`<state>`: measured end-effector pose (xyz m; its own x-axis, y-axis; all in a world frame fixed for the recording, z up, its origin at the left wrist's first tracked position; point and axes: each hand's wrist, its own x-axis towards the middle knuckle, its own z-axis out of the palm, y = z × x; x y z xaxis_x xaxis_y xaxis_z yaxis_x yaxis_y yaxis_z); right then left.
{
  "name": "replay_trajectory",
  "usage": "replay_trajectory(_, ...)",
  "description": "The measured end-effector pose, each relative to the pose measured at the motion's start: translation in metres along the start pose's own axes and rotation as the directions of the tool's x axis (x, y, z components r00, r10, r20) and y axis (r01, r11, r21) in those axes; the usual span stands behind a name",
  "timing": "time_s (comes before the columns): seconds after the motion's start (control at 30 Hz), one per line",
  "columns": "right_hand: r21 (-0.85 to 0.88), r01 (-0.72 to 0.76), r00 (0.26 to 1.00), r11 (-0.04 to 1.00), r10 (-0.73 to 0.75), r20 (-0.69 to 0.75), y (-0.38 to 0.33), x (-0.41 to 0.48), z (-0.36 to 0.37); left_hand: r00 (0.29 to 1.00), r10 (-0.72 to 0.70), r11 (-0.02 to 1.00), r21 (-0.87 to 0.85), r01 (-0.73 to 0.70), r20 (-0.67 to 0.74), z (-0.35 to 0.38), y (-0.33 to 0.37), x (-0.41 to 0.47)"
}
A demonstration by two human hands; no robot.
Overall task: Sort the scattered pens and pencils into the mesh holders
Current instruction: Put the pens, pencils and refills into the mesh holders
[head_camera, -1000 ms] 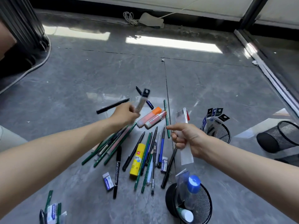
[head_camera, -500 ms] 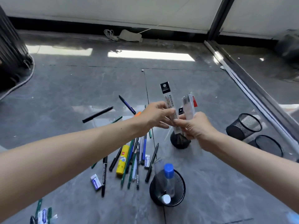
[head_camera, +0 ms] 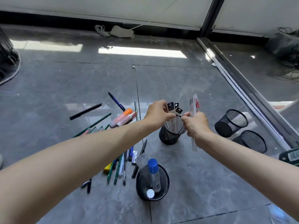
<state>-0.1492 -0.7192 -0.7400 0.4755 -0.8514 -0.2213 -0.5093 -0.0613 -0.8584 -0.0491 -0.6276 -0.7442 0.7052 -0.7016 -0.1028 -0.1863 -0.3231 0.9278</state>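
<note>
the left hand (head_camera: 157, 113) pinches a bunch of slim packets (head_camera: 174, 109) by their upper part. three black header cards show at the top. the packets stand nearly upright, long axis up and down and fanned a little, with their lower ends inside the middle mesh holder (head_camera: 169, 136), which stands upright on the floor (head_camera: 210, 183). the right hand (head_camera: 196, 125) is just beside it, fingers curled round one long clear packet (head_camera: 192, 105). this one is held upright beside the holder's rim, its red-and-white label end up and its lower end showing below the wrist.

there are four mesh holders. the near mesh holder (head_camera: 161, 180) stands upright and holds a blue-capped bottle (head_camera: 153, 173), a white-capped item (head_camera: 150, 193) and a clear tube (head_camera: 142, 160). a third mesh holder (head_camera: 226, 126) and a fourth mesh holder (head_camera: 253, 141) lie tipped over towards the floor's right edge, near each other.

left of the holders, one black pen (head_camera: 85, 111) and one blue pen (head_camera: 116, 101) lie apart from the rest. two highlighters (head_camera: 123, 117) lie side by side. the green pencils (head_camera: 92, 125) slant from near-left to far-right. more pens (head_camera: 124, 165) and a yellow glue stick (head_camera: 108, 167) show below the left forearm, their count hidden by it.
</note>
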Motion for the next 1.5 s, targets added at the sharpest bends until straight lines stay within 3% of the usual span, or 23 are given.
replay_trajectory(0.2,0.098,0.02,0.987,0.995,-0.035,0.159,0.004,-0.009,0.018,0.982,0.008,0.999,0.036,-0.002,-0.188,-0.022,-0.02,0.007)
replay_trajectory(0.37,0.076,0.005,0.957,0.997,-0.027,0.287,0.004,-0.012,0.038,0.943,-0.118,0.962,0.199,0.185,-0.31,-0.063,-0.067,0.014)
replay_trajectory(0.47,0.008,0.005,0.928,1.0,-0.007,0.373,0.006,-0.012,0.052,0.942,-0.131,0.829,0.487,0.274,-0.308,-0.081,-0.098,0.017)
replay_trajectory(0.6,-0.027,-0.021,0.888,0.999,0.031,0.459,0.01,-0.012,0.069,0.964,-0.112,0.625,0.737,0.257,-0.241,-0.087,-0.13,0.024)
replay_trajectory(0.83,-0.115,-0.101,0.814,0.988,0.149,0.561,0.029,-0.017,0.089,0.976,-0.092,0.511,0.832,0.218,-0.199,-0.07,-0.148,0.046)
replay_trajectory(0.97,-0.164,-0.127,0.799,0.978,0.199,0.567,0.037,-0.015,0.096,0.978,-0.163,0.593,0.779,0.203,-0.13,-0.066,-0.145,0.052)
replay_trajectory(1.07,-0.143,-0.178,0.795,0.974,0.228,0.562,0.039,-0.014,0.098,0.987,-0.135,0.604,0.782,0.154,-0.09,-0.067,-0.142,0.048)
replay_trajectory(1.17,-0.078,-0.236,0.802,0.969,0.239,0.548,0.037,-0.014,0.097,0.99,-0.11,0.712,0.688,0.141,-0.09,-0.072,-0.135,0.04)
replay_trajectory(1.3,0.052,-0.268,0.812,0.962,0.196,0.549,0.023,-0.016,0.093,0.985,-0.174,0.872,0.461,0.164,-0.021,-0.075,-0.118,0.027)
replay_trajectory(1.37,0.128,-0.268,0.823,0.955,0.157,0.546,0.009,-0.021,0.092,0.976,-0.205,0.958,0.222,0.184,0.078,-0.073,-0.104,0.011)
replay_trajectory(1.5,0.29,-0.197,0.856,0.937,0.021,0.516,-0.024,-0.041,0.088,0.964,-0.109,0.976,-0.155,0.15,0.242,-0.074,-0.065,-0.033)
